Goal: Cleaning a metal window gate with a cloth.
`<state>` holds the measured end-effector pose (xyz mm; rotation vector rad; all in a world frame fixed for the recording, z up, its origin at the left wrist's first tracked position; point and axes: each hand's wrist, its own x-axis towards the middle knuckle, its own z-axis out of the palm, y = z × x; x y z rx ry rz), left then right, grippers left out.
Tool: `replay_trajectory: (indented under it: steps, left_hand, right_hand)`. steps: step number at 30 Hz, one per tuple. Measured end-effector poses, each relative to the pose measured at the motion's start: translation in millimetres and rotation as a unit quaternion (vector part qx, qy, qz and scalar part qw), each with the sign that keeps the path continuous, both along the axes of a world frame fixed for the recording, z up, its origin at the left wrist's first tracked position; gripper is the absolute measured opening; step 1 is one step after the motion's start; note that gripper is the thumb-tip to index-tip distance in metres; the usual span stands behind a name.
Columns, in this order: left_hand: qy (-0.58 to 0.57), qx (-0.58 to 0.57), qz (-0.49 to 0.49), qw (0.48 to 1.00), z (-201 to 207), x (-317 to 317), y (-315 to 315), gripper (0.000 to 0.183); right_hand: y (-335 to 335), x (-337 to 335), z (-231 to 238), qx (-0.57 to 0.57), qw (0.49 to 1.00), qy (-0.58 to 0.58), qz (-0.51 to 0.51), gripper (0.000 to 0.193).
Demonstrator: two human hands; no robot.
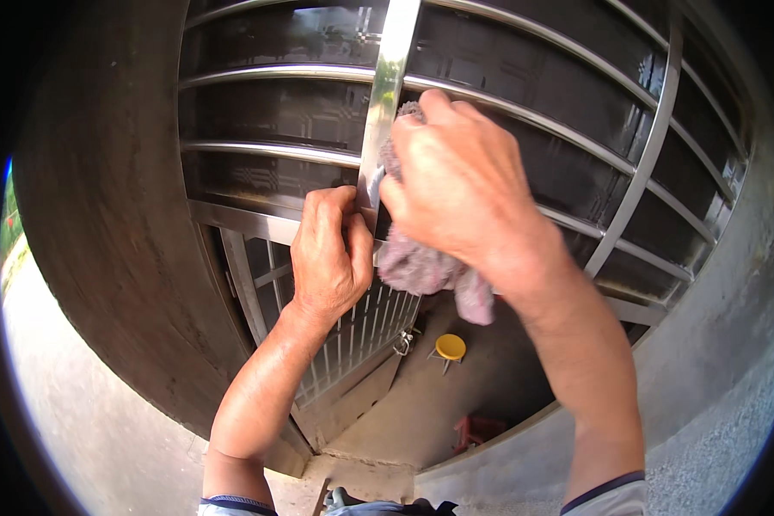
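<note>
A shiny metal window grille (396,52) with an upright bar and several cross bars fills the upper view. My right hand (460,176) grips a greyish-pink cloth (417,262) against the right side of the wide upright bar; the cloth's lower end hangs loose below the wrist. To the left of that bar, my left hand (331,249) is closed at the grille's lower rail (249,222), its fingertips curled at the bar's foot. Whether those fingers hold the metal or something small is hidden.
Dark panes (284,112) lie behind the bars. Beneath the rail stands a barred metal gate (353,335). Farther down, a yellow round stool (450,347) and a dark red object (479,433) are on the floor. Grey walls (112,215) flank the opening.
</note>
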<state>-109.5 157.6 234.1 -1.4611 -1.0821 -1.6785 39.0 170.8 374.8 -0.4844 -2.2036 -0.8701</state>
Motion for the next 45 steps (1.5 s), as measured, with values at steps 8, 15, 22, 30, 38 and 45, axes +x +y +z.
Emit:
replay_trajectory:
  steps: [8,15,22,30,38,45]
  left_hand:
    - [-0.01,-0.005,0.014,1.0,-8.0,-9.6,0.3,0.029]
    - [0.014,-0.015,0.014,1.0,-2.0,-8.6,-7.5,0.029]
    - [-0.009,-0.024,-0.005,1.0,1.2,-4.4,-9.6,0.032]
    - [0.007,-0.104,-0.171,0.98,-21.6,72.5,-53.1,0.067]
    - [-0.186,-0.248,-0.479,0.821,-72.3,108.5,-62.5,0.123]
    - [-0.058,-0.087,-0.291,0.951,20.7,62.6,-70.8,0.09]
  right_hand:
    - [-2.5,37.9,19.0,-0.087,0.989,-0.1,-0.059,0.026]
    - [-3.3,125.4,25.2,-0.057,0.973,-0.117,-0.19,0.02]
    - [-13.7,137.5,7.3,0.016,0.951,-0.107,-0.29,0.022]
    - [-4.2,128.5,-69.3,-0.198,0.949,0.18,0.168,0.048]
    - [-17.0,140.7,-125.9,-0.499,0.796,0.048,0.34,0.078]
    - [-6.9,214.2,-82.8,-0.02,0.974,0.185,0.132,0.023]
